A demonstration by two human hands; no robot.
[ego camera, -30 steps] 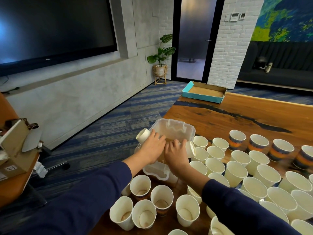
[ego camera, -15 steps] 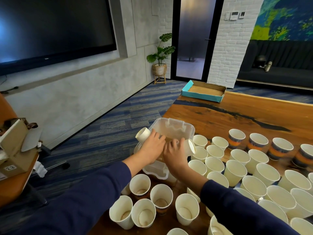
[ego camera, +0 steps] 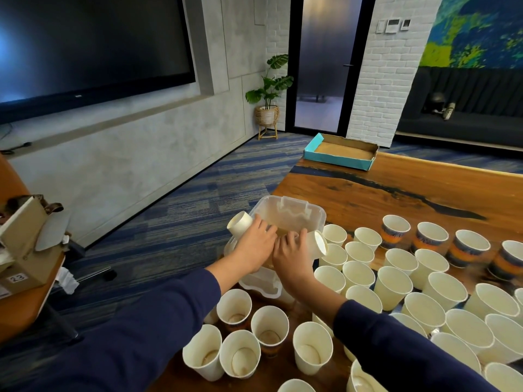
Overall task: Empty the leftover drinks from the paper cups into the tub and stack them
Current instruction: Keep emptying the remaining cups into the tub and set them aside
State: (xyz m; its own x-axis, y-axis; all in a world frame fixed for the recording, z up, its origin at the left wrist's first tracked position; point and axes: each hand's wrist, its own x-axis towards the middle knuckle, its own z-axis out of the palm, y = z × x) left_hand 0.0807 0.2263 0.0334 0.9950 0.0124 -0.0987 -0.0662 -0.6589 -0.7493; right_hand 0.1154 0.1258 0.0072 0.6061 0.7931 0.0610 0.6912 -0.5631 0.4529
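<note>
The clear plastic tub stood at the left edge of the wooden table, its near wall hidden behind both hands; brownish liquid showed inside; white paper cups crowded the near right surface; a teal cardboard tray sat at the far corner; the left hand gripped one tipped white cup; the right hand gripped another over the tub.

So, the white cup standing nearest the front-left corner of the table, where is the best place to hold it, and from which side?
Probably the upper side wall of that cup, just under the rim, approached from the left with the left hand. It stands upright with its mouth open, the left side faces free table edge, and another cup crowds its right side.
</note>
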